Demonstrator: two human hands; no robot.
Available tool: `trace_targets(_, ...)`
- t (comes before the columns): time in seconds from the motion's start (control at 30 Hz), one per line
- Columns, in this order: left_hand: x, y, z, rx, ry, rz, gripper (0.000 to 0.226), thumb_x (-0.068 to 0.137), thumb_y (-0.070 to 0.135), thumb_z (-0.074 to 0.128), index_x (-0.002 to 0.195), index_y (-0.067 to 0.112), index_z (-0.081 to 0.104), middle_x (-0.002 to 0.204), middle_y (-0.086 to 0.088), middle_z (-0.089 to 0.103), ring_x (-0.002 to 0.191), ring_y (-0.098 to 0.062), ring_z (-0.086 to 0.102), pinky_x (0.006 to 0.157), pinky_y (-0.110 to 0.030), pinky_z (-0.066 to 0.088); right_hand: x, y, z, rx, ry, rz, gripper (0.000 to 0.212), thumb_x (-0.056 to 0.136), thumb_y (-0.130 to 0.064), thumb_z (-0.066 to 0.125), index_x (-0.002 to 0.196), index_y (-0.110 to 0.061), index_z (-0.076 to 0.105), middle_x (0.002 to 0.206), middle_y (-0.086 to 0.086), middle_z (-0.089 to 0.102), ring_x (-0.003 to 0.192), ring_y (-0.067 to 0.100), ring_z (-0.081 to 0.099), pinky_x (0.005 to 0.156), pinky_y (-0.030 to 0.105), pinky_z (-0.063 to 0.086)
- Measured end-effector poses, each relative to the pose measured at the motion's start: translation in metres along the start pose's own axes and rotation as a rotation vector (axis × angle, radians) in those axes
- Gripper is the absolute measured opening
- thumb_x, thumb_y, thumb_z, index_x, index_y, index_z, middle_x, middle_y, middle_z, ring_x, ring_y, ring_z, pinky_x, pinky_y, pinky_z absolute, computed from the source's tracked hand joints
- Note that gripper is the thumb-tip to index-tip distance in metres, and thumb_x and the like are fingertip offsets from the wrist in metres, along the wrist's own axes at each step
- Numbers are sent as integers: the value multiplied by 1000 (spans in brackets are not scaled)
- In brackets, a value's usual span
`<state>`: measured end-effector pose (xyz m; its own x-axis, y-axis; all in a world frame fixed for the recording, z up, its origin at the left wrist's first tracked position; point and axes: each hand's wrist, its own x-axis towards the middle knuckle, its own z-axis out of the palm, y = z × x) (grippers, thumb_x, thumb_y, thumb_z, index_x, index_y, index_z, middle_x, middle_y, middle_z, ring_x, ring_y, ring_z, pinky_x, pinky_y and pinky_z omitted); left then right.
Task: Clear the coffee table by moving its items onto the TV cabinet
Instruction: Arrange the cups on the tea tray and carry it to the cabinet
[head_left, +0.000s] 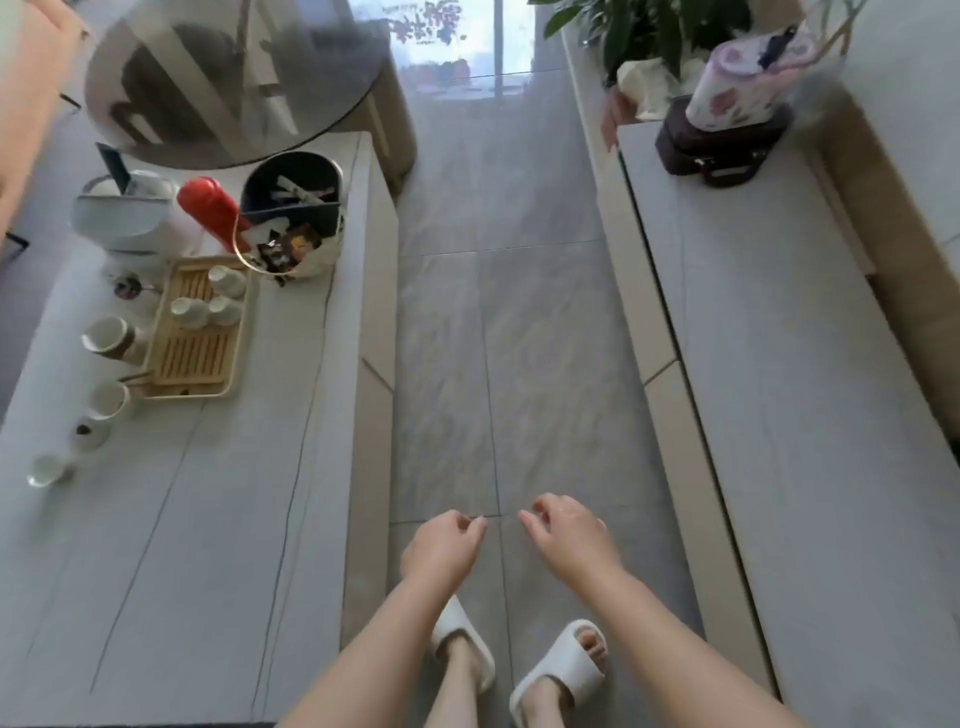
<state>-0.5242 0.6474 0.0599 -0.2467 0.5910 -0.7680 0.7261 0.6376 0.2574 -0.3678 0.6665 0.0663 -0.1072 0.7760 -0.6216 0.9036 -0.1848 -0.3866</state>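
From the head camera we look down a grey tiled aisle with the long pale marble-topped coffee table (171, 519) on our left and the matching pale TV cabinet (810, 415) on our right. Our left hand (441, 545) and right hand (566, 535) hang side by side over the floor between the two, fingers loosely curled and holding nothing. Everything we have to carry lies forward and to the left of the fingers, bunched at the far half of the table: a rectangular bamboo slatted tea tray (200, 332) bearing small white cups, its long axis running away from us along the table's length; a row of white ceramic cups (106, 400) just beside the tray's outer edge; a red cylindrical bottle (215, 208), tilted; a dark round divided bucket (293, 192) of odds and ends; and a white electric kettle (124, 208) at the far corner. We judge the left hand the nearer one, since the table's edge sits just beside its wrist, while the right hand is closer to the cabinet. The near stretch of the table holds none of these, so we judge a step forward comes before any reach. On the cabinet's far end a floral soft tissue pack (748, 83) rests on a dark brown case (722, 145), beside a leafy green plant (649, 36).
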Motion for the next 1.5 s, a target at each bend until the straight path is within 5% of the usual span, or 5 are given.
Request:
trace_targets(0.5, 50, -190, -146, -373, 117, -330, 40, 91, 47, 39, 114, 23, 62, 121, -4, 64, 112, -25, 58, 91, -31, 46, 61, -255, 75, -272, -180, -327, 34, 93, -45, 41, 110, -20, 55, 108, 0, 61, 105, 21, 57, 85, 30, 42)
trace_targets(0.77, 51, -267, -180, -578, 184, -524, 39, 91, 48, 39, 107, 22, 63, 116, -4, 66, 107, -25, 60, 87, -30, 46, 86, -353, 118, -434, -283, -538, 41, 93, -47, 39, 123, -22, 52, 119, -1, 61, 109, 20, 57, 85, 31, 46)
trace_targets(0.97, 66, -297, -204, -733, 257, -642, 35, 91, 46, 41, 101, 21, 64, 112, -5, 67, 106, -25, 60, 85, -31, 47, 116, -419, 148, -469, -354, -670, 39, 93, -47, 42, 121, -22, 53, 117, -1, 61, 103, 19, 58, 73, 25, 43)
trace_targets(1.5, 127, -324, -265, -1011, 493, -739, 36, 88, 47, 44, 109, 25, 63, 115, 0, 66, 108, -22, 59, 84, -29, 44, 194, -538, 172, -646, -386, -925, 41, 92, -42, 47, 125, -18, 50, 121, 1, 58, 107, 21, 57, 85, 35, 50)
